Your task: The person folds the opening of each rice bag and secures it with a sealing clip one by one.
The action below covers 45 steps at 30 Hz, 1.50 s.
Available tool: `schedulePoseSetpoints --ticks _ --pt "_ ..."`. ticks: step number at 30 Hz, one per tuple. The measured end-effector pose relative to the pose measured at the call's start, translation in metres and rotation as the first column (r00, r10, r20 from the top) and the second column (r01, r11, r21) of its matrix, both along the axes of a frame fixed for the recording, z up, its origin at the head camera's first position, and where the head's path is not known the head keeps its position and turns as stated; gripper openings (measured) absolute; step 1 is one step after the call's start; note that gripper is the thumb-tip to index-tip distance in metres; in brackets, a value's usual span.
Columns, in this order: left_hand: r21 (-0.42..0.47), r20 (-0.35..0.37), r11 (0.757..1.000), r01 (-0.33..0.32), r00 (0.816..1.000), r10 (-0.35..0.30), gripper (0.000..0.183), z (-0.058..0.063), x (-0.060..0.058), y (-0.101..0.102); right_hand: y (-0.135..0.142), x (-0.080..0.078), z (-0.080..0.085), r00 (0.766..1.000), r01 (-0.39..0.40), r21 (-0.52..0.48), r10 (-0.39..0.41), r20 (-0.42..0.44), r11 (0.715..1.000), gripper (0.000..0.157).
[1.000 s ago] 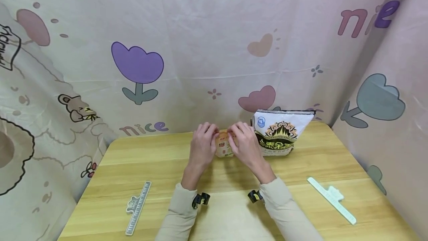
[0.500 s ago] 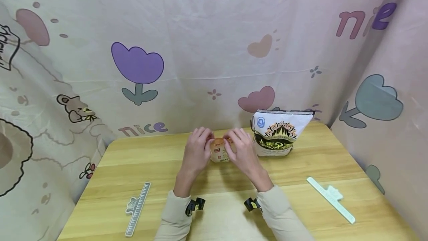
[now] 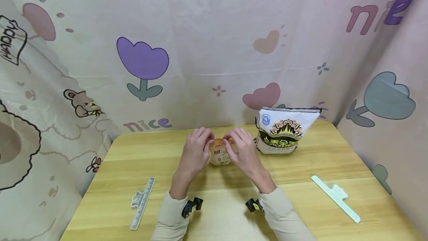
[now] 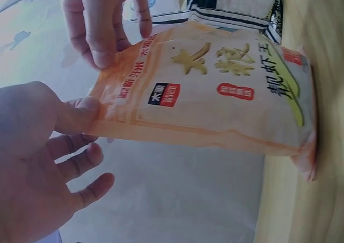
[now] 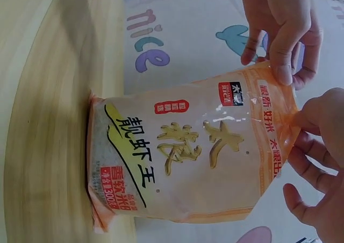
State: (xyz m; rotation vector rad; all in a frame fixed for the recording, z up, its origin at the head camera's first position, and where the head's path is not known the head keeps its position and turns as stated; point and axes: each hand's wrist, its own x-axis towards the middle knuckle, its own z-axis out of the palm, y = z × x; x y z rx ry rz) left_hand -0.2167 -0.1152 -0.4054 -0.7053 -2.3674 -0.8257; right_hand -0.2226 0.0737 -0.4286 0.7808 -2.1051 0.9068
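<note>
A small orange-edged rice bag [image 3: 219, 155] stands upright at the back middle of the wooden table, its base on the tabletop. My left hand [image 3: 197, 150] pinches the top left corner between thumb and index finger, as the left wrist view shows, while its other fingers stay loose. At the opposite top corner, my right hand [image 3: 243, 153] pinches the film, thumb in front. Between the two hands the top edge [image 5: 287, 106] looks gathered and creased. The larger white rice bag [image 3: 284, 131] stands just right of my right hand, its top flattened.
A grey sealing clip [image 3: 142, 203] lies on the table [image 3: 230, 215] at the left, and a mint-green sealing clip [image 3: 336, 198] lies at the right. A printed curtain [image 3: 200, 47] hangs behind and along both sides of the table.
Both hands and the small rice bag have come slightly toward me and left, away from the white bag, mostly in the first half second. The pinch holds on. The head view shifted slightly.
</note>
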Motion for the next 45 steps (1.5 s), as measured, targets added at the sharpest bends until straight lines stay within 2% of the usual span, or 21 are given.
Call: schedulePoseSetpoints --ticks 7,11,16,20,25,32,39,45 --pt "-0.015 0.021 1.000 0.027 0.999 -0.027 0.011 0.009 0.005 -0.005 -0.003 0.003 0.002 1.000 -0.017 -0.011 0.017 0.000 1.000 0.010" --pt "-0.010 0.046 0.999 0.045 0.998 -0.044 0.012 0.010 0.007 -0.008 -0.005 0.004 0.000 0.999 -0.035 -0.019 0.035 0.006 0.999 0.011" --pt "0.007 0.086 0.998 0.066 0.994 -0.066 0.008 0.010 0.008 -0.010 -0.003 0.004 -0.001 0.996 -0.068 -0.038 0.070 0.053 0.997 0.011" --pt "0.041 0.128 0.996 0.078 0.988 -0.082 0.006 0.011 0.008 -0.013 0.002 0.003 -0.002 0.991 -0.094 -0.021 0.096 0.098 0.995 0.013" --pt "0.082 0.154 0.993 0.083 0.984 -0.095 0.011 0.012 0.007 -0.019 0.003 0.001 -0.003 0.988 -0.110 -0.001 0.109 0.112 0.994 0.014" --pt "0.056 0.182 0.993 0.106 0.976 -0.115 0.016 0.014 0.009 -0.019 0.003 0.001 -0.008 0.985 -0.115 -0.005 0.114 0.126 0.993 0.012" --pt "0.047 0.154 0.992 0.113 0.981 -0.119 0.019 0.012 0.008 -0.013 0.001 0.001 -0.009 0.988 -0.106 0.004 0.105 0.115 0.994 0.012" --pt "0.050 0.120 0.987 0.152 0.980 -0.157 0.018 0.008 0.005 -0.002 -0.001 0.001 -0.007 0.989 -0.119 0.020 0.117 0.093 0.993 0.010"
